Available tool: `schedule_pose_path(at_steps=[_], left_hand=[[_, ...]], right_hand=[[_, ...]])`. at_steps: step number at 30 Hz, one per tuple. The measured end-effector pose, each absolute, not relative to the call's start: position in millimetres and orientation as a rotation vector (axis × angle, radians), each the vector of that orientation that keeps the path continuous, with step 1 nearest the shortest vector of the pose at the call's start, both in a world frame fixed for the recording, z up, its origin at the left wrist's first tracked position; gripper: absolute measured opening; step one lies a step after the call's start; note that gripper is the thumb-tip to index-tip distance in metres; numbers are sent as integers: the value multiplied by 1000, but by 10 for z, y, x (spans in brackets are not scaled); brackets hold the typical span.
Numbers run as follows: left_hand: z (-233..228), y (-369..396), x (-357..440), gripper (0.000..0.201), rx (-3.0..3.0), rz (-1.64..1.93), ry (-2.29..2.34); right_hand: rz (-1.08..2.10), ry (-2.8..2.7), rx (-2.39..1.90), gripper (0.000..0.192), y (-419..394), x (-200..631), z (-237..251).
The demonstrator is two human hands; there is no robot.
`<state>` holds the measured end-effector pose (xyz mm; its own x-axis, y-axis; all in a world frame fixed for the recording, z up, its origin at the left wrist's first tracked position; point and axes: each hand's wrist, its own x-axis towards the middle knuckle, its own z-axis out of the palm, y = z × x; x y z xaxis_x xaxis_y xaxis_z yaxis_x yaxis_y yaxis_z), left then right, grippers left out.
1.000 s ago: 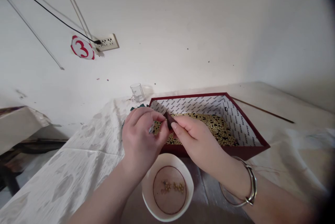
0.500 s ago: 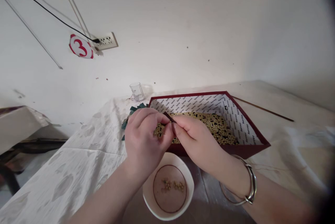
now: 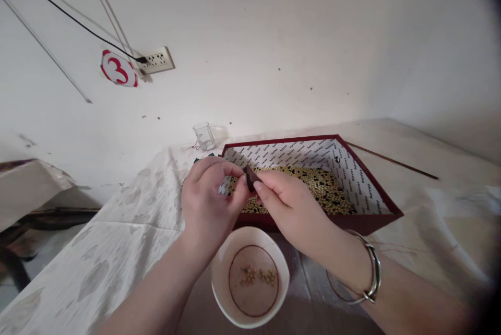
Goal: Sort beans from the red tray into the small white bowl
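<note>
White wall behind, left hand (image 3: 203, 204) and right hand (image 3: 291, 207) pinching dark piece (image 3: 249, 177)

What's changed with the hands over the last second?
Little. Both hands shifted slightly up and left over the red box; the right hand still pinches the small dark piece, the left hand fingers meeting it. White bowl and glass cup unchanged.
</note>
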<state>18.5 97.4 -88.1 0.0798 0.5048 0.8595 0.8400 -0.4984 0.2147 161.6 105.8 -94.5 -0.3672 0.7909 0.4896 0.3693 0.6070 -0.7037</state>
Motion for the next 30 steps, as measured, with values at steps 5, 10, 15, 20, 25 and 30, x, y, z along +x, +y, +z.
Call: schedule_pose_path(at_steps=[5, 10, 15, 20, 25, 30], left_hand=[[-886, 954, 207, 3, -2074, -1357, -1297], [-894, 957, 204, 4, -2122, -1427, -1349], [-918, 956, 205, 8, -2104, -1381, -1320], [-942, 939, 208, 13, -2008, -1261, -1220], [-934, 927, 197, 15, -1999, -1181, -1162], [-936, 959, 195, 11, -1976, -1246, -1201]], right_hand=[[638, -1953, -892, 21, 1069, 1611, -949], [628, -1955, -915, 23, 1093, 1602, -937], [634, -1938, -891, 23, 1084, 1627, -944], [649, -1915, -898, 24, 1084, 1629, -951], [693, -1889, -937, 27, 1083, 1620, -921], [703, -1903, -909, 24, 1077, 1614, -940]])
